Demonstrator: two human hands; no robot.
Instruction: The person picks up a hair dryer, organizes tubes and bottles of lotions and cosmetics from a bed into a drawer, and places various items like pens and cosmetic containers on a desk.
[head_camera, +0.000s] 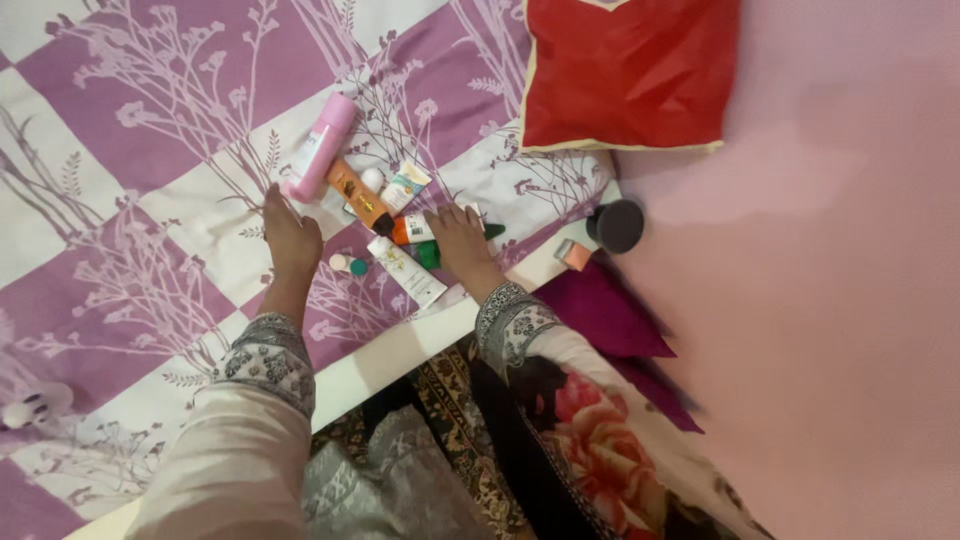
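Tubes and bottles of toiletries lie in a loose cluster on the purple-and-white floral bedsheet (130, 150), near its edge, and both your hands rest among them. Your left hand (291, 240) lies flat with the fingers spread, holding nothing; its fingertips touch the lower end of the pink bottle (322, 146), which lies tilted on the sheet. Just beside that bottle lies an orange tube (358, 196), and next to it a small white tube (406, 187). Your right hand (460, 240) presses palm-down over an orange-and-white tube (412, 229) and a green tube (430, 254); you cannot tell whether the fingers actually grip either one. Between your hands lie a long white tube (407, 271) and a small teal-capped jar (349, 265). Off to your right, a dark round jar (618, 225) and a small peach box (574, 254) sit near the sheet's edge, below a red bag (628, 72).
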